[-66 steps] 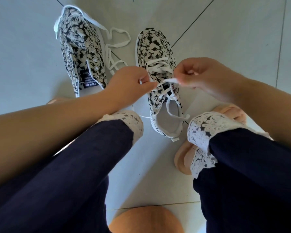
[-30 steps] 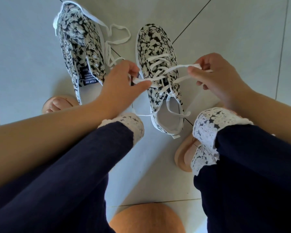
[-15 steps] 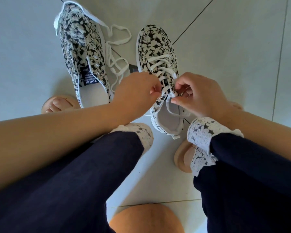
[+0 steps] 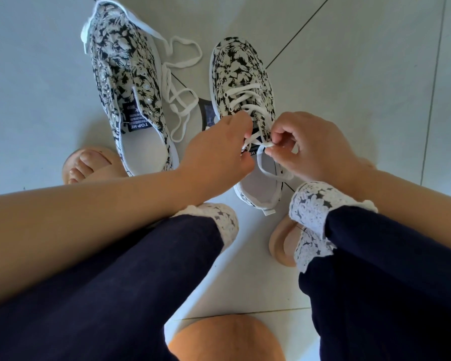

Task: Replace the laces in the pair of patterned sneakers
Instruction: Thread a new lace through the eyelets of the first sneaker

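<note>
1. The laced sneaker (image 4: 241,71) stands upright on the tiled floor (image 4: 362,87), toe pointing away from the person, heel between the person's knees.
2. A white lace (image 4: 241,97) crosses the eyelets of this sneaker in several rows over the tongue. Its two free strands run to the hands at the upper eyelets.
3. The left hand (image 4: 214,152) has its fingers curled and pinches one strand at the near edge of the sneaker's opening.
4. The right hand (image 4: 318,144) pinches the other strand between thumb and forefinger, just beside the left fingertips. A loop hangs from this pinch across the sneaker's opening.
5. The unlaced sneaker (image 4: 120,69) lies on the floor to the person's left, apart from the laced one, eyelets bare and insole label showing.
6. A loose lace (image 4: 179,100) lies in loops on the floor between the two sneakers, touching the sole edge of the unlaced one.
7. The person wears tan sandals (image 4: 277,243) and dark trousers (image 4: 375,256) with white patterned cuffs.
</note>
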A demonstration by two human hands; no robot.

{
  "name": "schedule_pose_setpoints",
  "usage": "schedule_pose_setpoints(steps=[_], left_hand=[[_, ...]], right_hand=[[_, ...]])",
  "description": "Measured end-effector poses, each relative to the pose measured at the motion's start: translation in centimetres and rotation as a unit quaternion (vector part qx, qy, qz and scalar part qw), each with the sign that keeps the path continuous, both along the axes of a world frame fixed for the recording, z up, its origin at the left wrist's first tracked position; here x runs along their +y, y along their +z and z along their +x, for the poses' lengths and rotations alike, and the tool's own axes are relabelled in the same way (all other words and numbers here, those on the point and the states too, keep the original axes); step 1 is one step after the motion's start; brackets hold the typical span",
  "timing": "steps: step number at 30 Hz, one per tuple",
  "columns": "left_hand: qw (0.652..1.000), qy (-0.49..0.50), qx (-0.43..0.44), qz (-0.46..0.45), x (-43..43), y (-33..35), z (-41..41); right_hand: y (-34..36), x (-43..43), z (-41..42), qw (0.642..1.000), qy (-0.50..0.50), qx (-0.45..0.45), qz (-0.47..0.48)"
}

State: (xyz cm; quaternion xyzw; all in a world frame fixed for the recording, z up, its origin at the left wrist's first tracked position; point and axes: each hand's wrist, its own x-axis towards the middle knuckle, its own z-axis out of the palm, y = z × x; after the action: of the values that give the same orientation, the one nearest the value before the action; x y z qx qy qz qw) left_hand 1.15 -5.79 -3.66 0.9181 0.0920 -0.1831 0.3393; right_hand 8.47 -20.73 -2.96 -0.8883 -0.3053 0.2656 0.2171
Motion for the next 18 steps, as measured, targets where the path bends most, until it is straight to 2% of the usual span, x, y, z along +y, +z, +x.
schedule_pose_setpoints(steps=[4, 8, 11, 14, 16, 18], left_hand=[[1.000, -0.006, -0.008, 0.001, -0.2, -0.1, -0.4], [0.999, -0.029, -0.015, 0.023, 0.3, -0.2, -0.9], [0.993, -0.093, -0.044, 0.061, 1.0, -0.6, -1.2], [0.976, -0.179, -0.057, 0.112, 1.8, -0.6, -1.0], [0.961, -0.215, -0.082, 0.155, 1.9, -0.4, -0.5], [0.946, -0.244, -0.070, 0.204, 1.8, -0.2, -0.2]], right_hand=[[-0.1, 0.2, -0.7, 0.999, 0.001, -0.036, -0.017], [-0.5, 0.1, -1.3, 0.991, -0.004, -0.137, 0.005], [-0.5, -0.1, -1.4, 0.977, 0.045, -0.204, 0.026], [-0.5, -0.5, -1.3, 0.959, 0.120, -0.255, -0.020], [-0.7, -0.4, -1.2, 0.949, 0.153, -0.268, -0.057], [-0.8, -0.4, -1.0, 0.944, 0.171, -0.269, -0.087]])
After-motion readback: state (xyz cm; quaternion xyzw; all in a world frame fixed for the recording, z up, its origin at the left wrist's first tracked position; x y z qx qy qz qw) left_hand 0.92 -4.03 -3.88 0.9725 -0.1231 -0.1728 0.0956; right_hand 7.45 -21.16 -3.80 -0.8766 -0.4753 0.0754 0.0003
